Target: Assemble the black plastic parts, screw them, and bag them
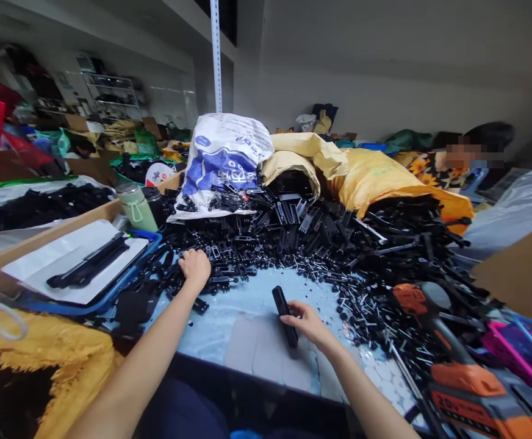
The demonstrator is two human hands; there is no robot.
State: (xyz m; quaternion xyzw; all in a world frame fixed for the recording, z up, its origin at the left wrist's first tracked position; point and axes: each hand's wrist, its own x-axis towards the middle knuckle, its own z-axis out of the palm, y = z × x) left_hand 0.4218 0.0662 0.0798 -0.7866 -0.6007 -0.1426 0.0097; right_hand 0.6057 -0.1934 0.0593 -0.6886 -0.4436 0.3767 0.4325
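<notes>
My left hand (195,266) reaches forward into the near edge of a large heap of black plastic parts (321,238), its fingers curled down over some of them. My right hand (309,323) is closed around a long black plastic piece (284,314), held upright over a grey pad (266,350) on the light blue table top. What the left fingers grip is hidden under the hand.
A white and blue sack (222,161) and yellow sacks (366,174) spill parts at the back. An orange cordless drill (458,366) lies at the right. A blue tray (87,268) with finished black pieces and a green bottle (135,206) stand at the left. Another person (471,152) sits far right.
</notes>
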